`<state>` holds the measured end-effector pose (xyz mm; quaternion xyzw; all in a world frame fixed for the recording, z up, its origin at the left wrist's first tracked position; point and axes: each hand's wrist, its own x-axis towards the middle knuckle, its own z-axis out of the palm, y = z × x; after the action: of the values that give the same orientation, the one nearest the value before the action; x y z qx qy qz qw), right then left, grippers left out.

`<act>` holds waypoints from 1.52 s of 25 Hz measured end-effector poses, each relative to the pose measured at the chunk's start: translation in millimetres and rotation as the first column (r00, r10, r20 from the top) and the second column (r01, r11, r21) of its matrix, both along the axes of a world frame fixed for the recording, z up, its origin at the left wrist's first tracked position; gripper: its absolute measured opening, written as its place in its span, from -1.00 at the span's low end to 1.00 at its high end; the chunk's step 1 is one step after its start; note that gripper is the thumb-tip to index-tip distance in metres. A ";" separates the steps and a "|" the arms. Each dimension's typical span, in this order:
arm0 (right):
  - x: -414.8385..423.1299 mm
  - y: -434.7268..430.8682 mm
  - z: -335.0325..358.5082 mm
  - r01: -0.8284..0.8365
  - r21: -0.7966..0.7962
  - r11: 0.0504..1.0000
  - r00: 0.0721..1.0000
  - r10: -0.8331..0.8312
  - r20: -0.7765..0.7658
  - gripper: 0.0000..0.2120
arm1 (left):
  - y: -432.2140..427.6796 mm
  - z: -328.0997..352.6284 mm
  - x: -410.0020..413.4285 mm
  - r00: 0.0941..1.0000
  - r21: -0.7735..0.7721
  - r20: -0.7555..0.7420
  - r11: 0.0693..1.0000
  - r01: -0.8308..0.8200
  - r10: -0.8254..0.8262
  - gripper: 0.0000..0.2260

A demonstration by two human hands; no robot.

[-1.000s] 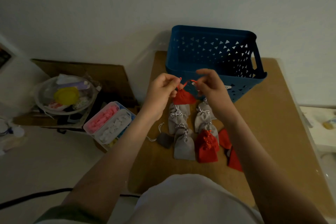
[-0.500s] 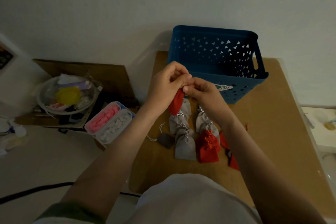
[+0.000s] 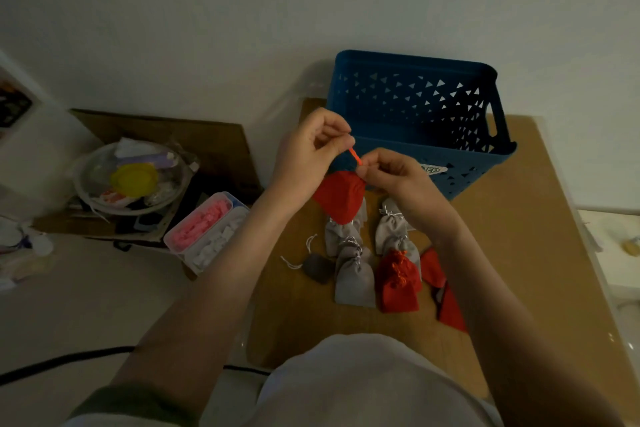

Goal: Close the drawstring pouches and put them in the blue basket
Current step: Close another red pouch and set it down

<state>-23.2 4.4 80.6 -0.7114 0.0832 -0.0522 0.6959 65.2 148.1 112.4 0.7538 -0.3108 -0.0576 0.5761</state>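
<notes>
We log dim light: plain pale wall [image 3: 207, 10], brown table [image 3: 519, 253] against it, pale floor [image 3: 86, 315] left.

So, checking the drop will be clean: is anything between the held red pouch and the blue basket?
Nothing visible does. The red pouch, its cord pinched by the left hand and right hand, hangs just before the blue basket; only the near rim needs clearing.

clear bowl [image 3: 104, 198], divided box [image 3: 207, 232], cardboard [image 3: 194, 135]
</notes>
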 end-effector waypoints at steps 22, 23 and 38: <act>4.3 13.4 -2.3 0.167 0.012 0.986 0.969 -0.166 0.183 -0.85 | -2.5 -19.9 -15.8 0.966 0.167 -0.258 0.984 0.068 -0.023 -0.81; 4.2 11.9 -2.7 0.175 -0.011 0.985 0.969 -0.170 0.180 -0.85 | -2.0 -19.2 -13.9 0.955 0.181 -0.292 0.978 0.108 -0.051 -0.82; 1.4 1.6 -4.2 0.053 -0.353 0.934 0.998 -0.064 -0.020 -0.91 | -5.1 -25.2 -9.7 0.785 -0.109 -0.617 0.994 -0.012 -0.058 -0.95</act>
<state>-21.9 6.1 76.4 -0.8225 0.1045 -0.0759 0.5538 55.5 142.9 87.2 0.6577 -0.1167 -0.2916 0.6847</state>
